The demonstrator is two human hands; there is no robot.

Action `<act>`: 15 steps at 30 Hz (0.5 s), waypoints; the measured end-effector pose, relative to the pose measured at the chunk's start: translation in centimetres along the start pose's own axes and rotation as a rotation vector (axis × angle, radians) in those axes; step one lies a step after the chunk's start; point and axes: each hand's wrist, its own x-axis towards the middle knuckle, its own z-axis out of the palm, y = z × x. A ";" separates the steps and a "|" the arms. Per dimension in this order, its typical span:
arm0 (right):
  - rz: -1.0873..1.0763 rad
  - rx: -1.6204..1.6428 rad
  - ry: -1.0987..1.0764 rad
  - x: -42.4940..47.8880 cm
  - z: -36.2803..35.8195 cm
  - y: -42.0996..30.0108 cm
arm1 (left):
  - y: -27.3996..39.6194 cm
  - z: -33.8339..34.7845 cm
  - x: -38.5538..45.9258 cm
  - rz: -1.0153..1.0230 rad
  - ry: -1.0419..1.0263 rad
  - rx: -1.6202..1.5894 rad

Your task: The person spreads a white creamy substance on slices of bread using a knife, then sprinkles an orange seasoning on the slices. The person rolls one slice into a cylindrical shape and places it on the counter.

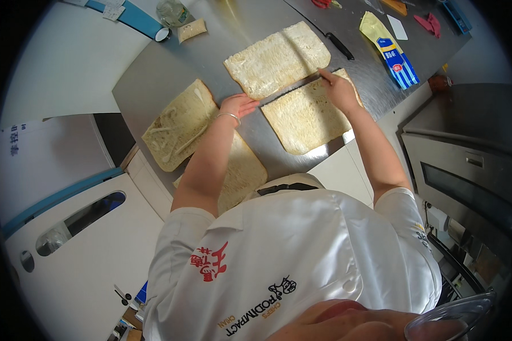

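Several flat rectangular slabs of bread or sponge lie on a steel table. My left hand, with a bangle at the wrist, has its fingers extended at the lower left corner of the far slab. My right hand is at the gap between that slab and the near right slab, its index finger reaching the far slab's edge; whether it grips anything is unclear. The left slab carries pale streaks of a spread. Another slab lies partly under my left forearm.
A black-handled knife lies beyond the far slab. A blue and yellow packet is at the right. A glass jar and a small bag stand near the far left edge of the steel table. A steel appliance is at the right.
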 end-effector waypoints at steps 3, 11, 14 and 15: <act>-0.069 0.066 -0.036 -0.9 0.7 0.3 | 0.0 0.0 0.1 -0.008 -0.010 -0.012; -0.183 -0.071 0.004 -1.2 3.0 -1.2 | 0.1 0.0 -0.2 -0.022 -0.002 -0.071; -0.340 -0.090 0.005 -2.5 4.7 -3.1 | 0.1 -0.2 -0.2 -0.002 -0.018 -0.022; -0.333 -0.078 0.005 -2.7 4.9 -3.4 | 0.2 0.0 -0.3 -0.007 -0.015 -0.028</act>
